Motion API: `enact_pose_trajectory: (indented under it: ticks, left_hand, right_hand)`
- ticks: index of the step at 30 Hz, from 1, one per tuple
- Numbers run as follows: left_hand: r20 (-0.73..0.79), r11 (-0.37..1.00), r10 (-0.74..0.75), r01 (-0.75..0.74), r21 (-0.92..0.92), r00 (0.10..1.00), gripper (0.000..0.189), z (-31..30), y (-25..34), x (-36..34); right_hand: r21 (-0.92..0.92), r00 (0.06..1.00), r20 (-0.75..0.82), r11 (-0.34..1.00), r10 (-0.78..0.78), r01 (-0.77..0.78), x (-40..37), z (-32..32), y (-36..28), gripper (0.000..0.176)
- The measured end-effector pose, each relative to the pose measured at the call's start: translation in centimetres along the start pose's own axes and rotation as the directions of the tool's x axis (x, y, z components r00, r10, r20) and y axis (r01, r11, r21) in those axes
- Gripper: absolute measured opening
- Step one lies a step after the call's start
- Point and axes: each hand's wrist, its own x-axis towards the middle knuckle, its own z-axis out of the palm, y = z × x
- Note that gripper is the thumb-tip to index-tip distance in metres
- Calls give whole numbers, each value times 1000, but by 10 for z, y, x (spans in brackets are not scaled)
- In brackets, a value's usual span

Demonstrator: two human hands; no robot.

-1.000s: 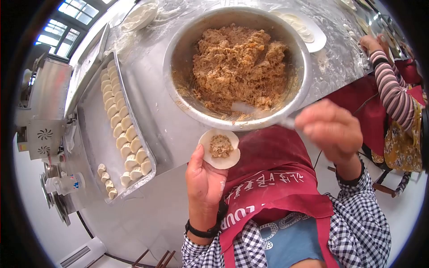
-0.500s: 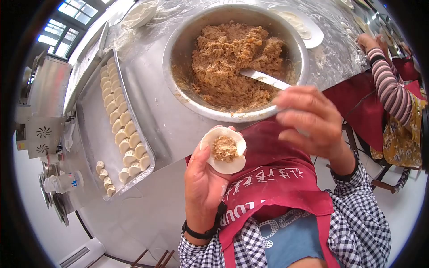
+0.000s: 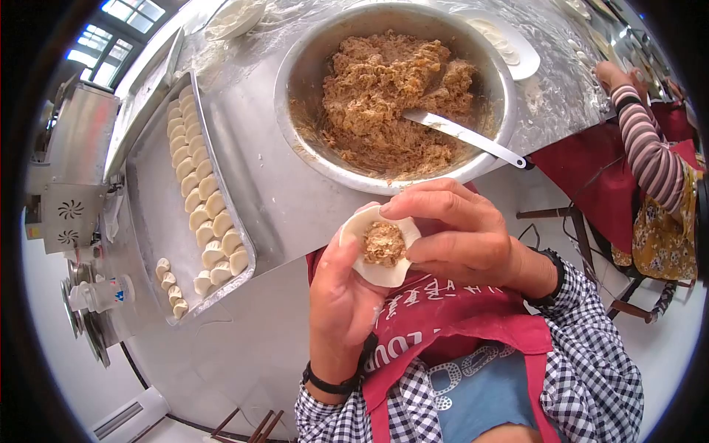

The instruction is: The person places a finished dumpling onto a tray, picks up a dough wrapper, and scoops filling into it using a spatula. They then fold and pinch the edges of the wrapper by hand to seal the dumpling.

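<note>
A round dumpling wrapper (image 3: 388,276) with a lump of brown filling (image 3: 383,244) at its centre lies cupped in my left hand (image 3: 342,295), the thumb along its left edge. My right hand (image 3: 473,236) pinches the wrapper's right edge, thumb below and fingers above. The wrapper is still spread, its rim bending slightly upward. Just beyond my hands stands a big metal bowl (image 3: 283,100) of the same filling. A white-handled spatula (image 3: 465,135) rests in it, blade in the filling, handle over the near right rim.
A metal tray (image 3: 151,214) at left holds rows of folded dumplings (image 3: 199,192) and several smaller ones near its front. A white plate of wrappers (image 3: 502,44) sits behind the bowl. A flour dish (image 3: 235,20) is at back left. At right, a co-worker's striped sleeve (image 3: 646,148) shows.
My right hand has come away from beside the spatula handle, moved left and down, and taken hold of the wrapper's right edge. The wrapper has tilted slightly in my left hand.
</note>
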Motion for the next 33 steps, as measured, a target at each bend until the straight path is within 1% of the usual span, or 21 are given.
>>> enact_pose_trajectory:
  ticks: [1,2,4,5,7,8,10,12,13,14,16,17,18,19,20,22,23,25,28,31,33]
  left_hand:
    - [40,998,17,-20,64,999,43,-1,0,1]
    - [40,998,15,-18,63,999,43,0,-2,0]
    - [82,950,91,-111,291,993,49,3,-7,-2]
    - [82,950,90,-110,291,993,49,5,-8,-4]
    - [172,744,181,-249,620,968,57,10,-10,-7]
    - [170,743,182,-249,621,968,57,11,-10,-7]
    - [183,510,233,-281,813,955,57,12,-10,-7]
    - [201,471,274,-313,825,941,52,9,-11,-5]
    - [220,430,312,-344,835,924,48,7,-12,-4]
    - [221,429,311,-344,835,924,48,6,-12,-3]
    - [245,342,351,-367,865,904,40,5,-12,-4]
    - [246,341,351,-368,865,903,40,6,-11,-5]
    - [207,396,366,-353,848,907,36,8,-10,-6]
    - [167,449,378,-338,827,911,32,10,-9,-7]
    - [167,447,380,-339,828,910,32,9,-9,-6]
    - [166,703,428,-443,557,888,29,6,-11,-4]
    - [168,701,430,-445,557,887,29,7,-10,-5]
    - [144,764,423,-437,475,895,30,11,-8,-6]
    - [185,762,410,-447,469,893,32,7,-9,-5]
    - [173,781,433,-464,418,885,32,9,-13,-4]
    - [159,749,463,-481,456,872,32,6,-15,-4]
  right_hand:
    - [45,999,-22,998,47,-46,1,1,-1,14]
    - [90,994,-42,992,96,-92,1,1,-1,15]
    - [107,993,-29,988,110,-107,1,-1,0,18]
    - [127,993,-15,985,120,-117,1,-2,0,22]
    - [144,991,-18,981,135,-131,1,0,1,22]
    - [159,989,-20,977,148,-143,1,1,1,22]
    - [141,992,-16,982,127,-124,3,1,2,22]
    - [121,994,-13,987,107,-105,5,2,2,22]
    - [101,994,-45,991,97,-92,6,5,2,18]
    - [80,993,-78,994,85,-79,7,6,2,13]
    - [92,993,-82,993,83,-75,8,6,2,13]
    - [104,993,-86,992,79,-70,9,7,3,13]
    - [104,993,-87,992,77,-68,8,7,2,13]
    - [164,979,-128,977,156,-135,8,9,0,14]
    - [227,958,-163,954,237,-197,7,10,-1,14]
    - [264,945,-177,939,274,-222,4,8,1,15]
    - [299,932,-187,922,311,-248,2,6,2,17]
    - [301,933,-170,918,318,-258,-2,6,3,18]
    - [318,936,-139,909,324,-268,-4,8,-1,19]
    - [331,942,-135,910,307,-249,-4,11,-3,21]
    - [324,946,-147,917,290,-231,-3,13,-4,21]
